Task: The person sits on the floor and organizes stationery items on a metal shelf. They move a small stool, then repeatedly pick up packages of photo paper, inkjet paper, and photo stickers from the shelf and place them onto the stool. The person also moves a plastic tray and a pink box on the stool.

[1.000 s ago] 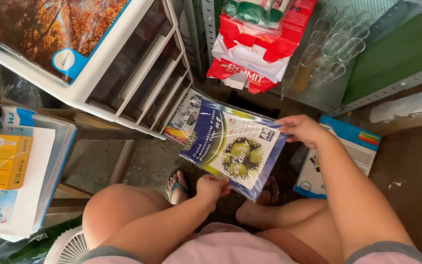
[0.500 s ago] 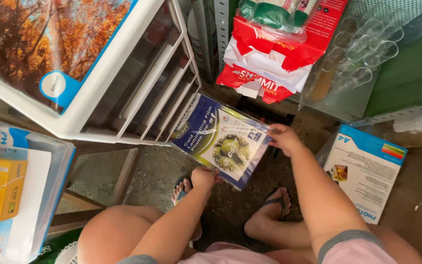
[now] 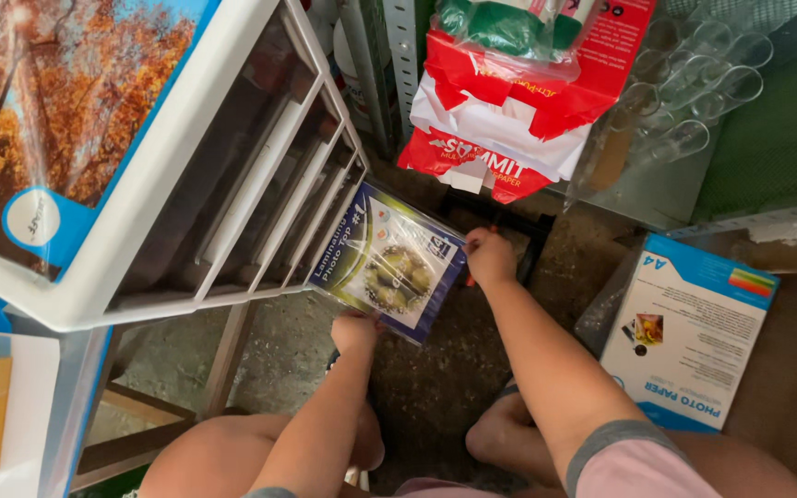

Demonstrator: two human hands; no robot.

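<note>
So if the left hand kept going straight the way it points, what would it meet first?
Probably the white shelf rack. The left hand grips the near edge of the blue packet, whose far corner already sits at the rack's lowest slot. Depth is hard to judge.

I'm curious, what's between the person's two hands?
In the head view, a blue plastic-wrapped packet spans the gap: left hand grips its lower edge, right hand its right corner.

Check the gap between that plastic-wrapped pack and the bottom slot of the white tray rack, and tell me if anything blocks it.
Nothing visible blocks it. The left hand and right hand hold the plastic-wrapped pack with its far edge already at the lowest opening of the white tray rack. How full that slot is inside is too dark to tell.
</note>
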